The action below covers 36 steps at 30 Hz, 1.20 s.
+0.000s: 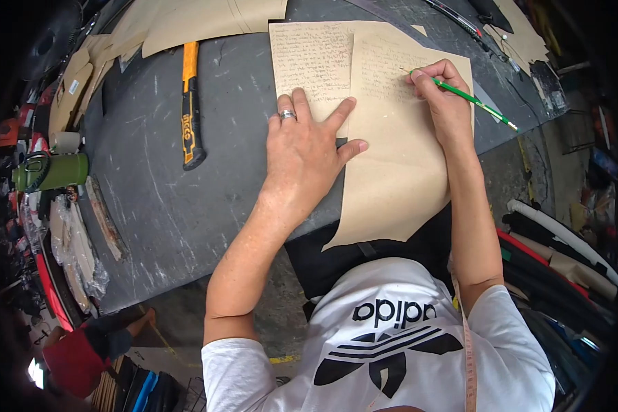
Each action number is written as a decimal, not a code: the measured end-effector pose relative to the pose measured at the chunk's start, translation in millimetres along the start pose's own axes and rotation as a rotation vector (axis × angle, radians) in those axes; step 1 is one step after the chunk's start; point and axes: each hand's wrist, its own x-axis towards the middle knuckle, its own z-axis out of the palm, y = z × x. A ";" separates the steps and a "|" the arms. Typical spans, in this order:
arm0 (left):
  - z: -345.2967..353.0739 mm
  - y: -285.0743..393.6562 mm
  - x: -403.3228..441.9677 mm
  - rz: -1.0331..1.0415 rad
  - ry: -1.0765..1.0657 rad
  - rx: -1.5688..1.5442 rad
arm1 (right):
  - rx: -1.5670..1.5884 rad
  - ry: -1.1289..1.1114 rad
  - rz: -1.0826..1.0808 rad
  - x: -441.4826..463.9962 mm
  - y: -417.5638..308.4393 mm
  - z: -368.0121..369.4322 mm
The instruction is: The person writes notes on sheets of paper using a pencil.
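A green pencil (484, 108) is gripped in my right hand (445, 96), its tip resting on a large sheet of brown paper (398, 178) near some faint handwriting. My left hand (305, 141) lies spread, with a ring on one finger. Its fingers press on a smaller sheet covered in handwriting (309, 51) and on the left edge of the large sheet. The large sheet's lower end curls over the table's near edge. To the left, a yellow and black INGCO tool handle (190, 113) lies on the table; its upper end is hidden under brown paper.
The dark grey table (144, 206) has a scratched top. More brown paper (213, 24) lies at the back, with a clear ruler (487, 103) partly under the large sheet. A green cylindrical container (51, 172) stands left. A person in a red shirt (75, 360) is at lower left.
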 end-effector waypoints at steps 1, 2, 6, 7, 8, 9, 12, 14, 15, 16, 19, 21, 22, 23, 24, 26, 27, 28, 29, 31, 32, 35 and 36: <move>0.8 -0.3 0.0 -0.005 0.005 -0.020 | -0.021 -0.003 0.000 1.4 -3.8 -1.7; 1.9 -0.7 -0.3 0.000 0.018 -0.002 | 0.004 -0.015 0.003 2.7 -6.8 -3.3; 3.9 -0.4 -1.4 -0.003 0.048 0.009 | 0.000 -0.068 0.026 -5.1 -26.5 2.8; 3.7 -0.6 -1.6 -0.003 0.047 0.018 | -0.021 -0.091 0.041 -12.3 -32.7 8.9; 3.8 -0.4 -1.9 0.000 0.043 0.029 | -0.038 -0.111 0.058 -16.8 -35.7 13.8; 4.0 -0.3 -1.8 -0.006 0.045 0.014 | -0.053 -0.115 0.061 -18.2 -33.6 17.3; 3.0 0.2 -2.4 0.002 0.041 0.056 | -0.290 -0.220 -0.107 -21.9 -21.1 26.5; 0.2 0.6 -1.9 -0.002 0.026 0.052 | -0.294 -0.219 -0.121 -20.0 -20.5 32.6; -0.9 0.8 -1.9 -0.004 0.008 0.058 | -0.288 -0.216 -0.135 -19.1 -21.3 35.8; -0.4 1.0 -2.3 -0.005 -0.011 0.065 | -0.281 -0.213 -0.148 -18.6 -21.2 37.1; 4.4 0.9 -2.7 -0.002 0.025 0.106 | -0.332 -0.200 -0.151 -19.3 -18.6 39.0; 6.0 1.0 -3.1 -0.005 0.038 0.125 | -0.358 -0.199 -0.148 -19.1 -16.0 40.7; 6.4 1.0 -3.6 -0.005 0.031 0.116 | -0.349 -0.194 -0.147 -19.4 -15.0 41.0; 5.5 0.9 -3.5 -0.004 0.024 0.108 | -0.340 -0.190 -0.146 -19.5 -14.4 41.4; 4.4 1.1 -3.5 -0.005 0.017 0.099 | -0.330 -0.187 -0.145 -19.5 -13.9 41.6; 2.0 1.7 -3.4 -0.014 0.006 0.071 | -0.353 -0.196 -0.151 -18.9 -13.6 40.7; 0.8 2.0 -3.2 -0.019 -0.001 0.047 | -0.373 -0.200 -0.162 -18.5 -13.7 40.0; 0.0 1.8 -3.1 -0.025 -0.008 0.024 | -0.393 -0.205 -0.173 -18.0 -13.5 39.9; -0.2 1.7 -3.4 -0.029 -0.012 0.019 | -0.395 -0.210 -0.169 -18.1 -13.0 40.4; -0.1 1.5 -3.3 -0.026 -0.003 -0.001 | -0.397 -0.196 -0.179 -18.1 -12.1 41.5; -0.1 1.8 -3.1 -0.024 0.001 -0.012 | -0.399 -0.189 -0.184 -18.1 -12.0 41.5; -2.5 2.5 -2.3 -0.042 -0.022 -0.025 | -0.391 -0.198 -0.187 -18.2 -12.7 41.8; -3.3 2.6 -2.2 -0.050 -0.034 -0.028 | -0.384 -0.201 -0.191 -18.4 -12.9 42.1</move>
